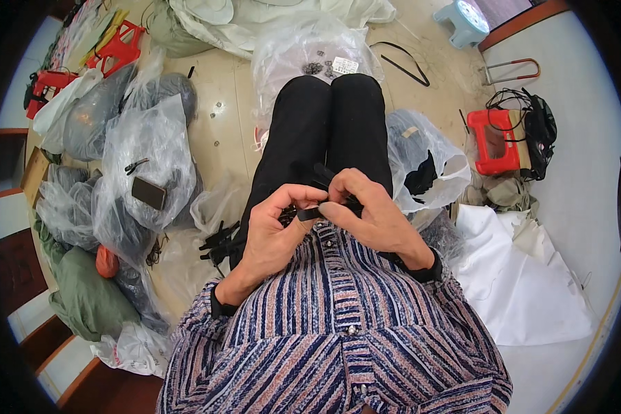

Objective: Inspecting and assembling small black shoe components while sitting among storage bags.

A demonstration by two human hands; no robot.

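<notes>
Above the near end of the black-trousered lap (297, 131), just ahead of the striped top (352, 297), I have the left grip (279, 224) and the right grip (369, 214) meeting on one narrow black strip (310, 214). On my feed the left is closed to a small pinch on it, and the right pinches just beside, thumb pressed near the strip's short free end; what lies hidden between them I cannot tell. I judge this piece to be partway through: it is picked up and brought between both grips, but not yet set down. Along the lap's left edge lie more black strips (221, 241); whether these are finished or waiting I cannot tell, and I make out none that is plainly complete. Toward the far edge of the floor (234, 138), small dark pieces (314, 68) rest on clear plastic (276, 69), seemingly unused, with a curved black strap (401, 63) to the right.
</notes>
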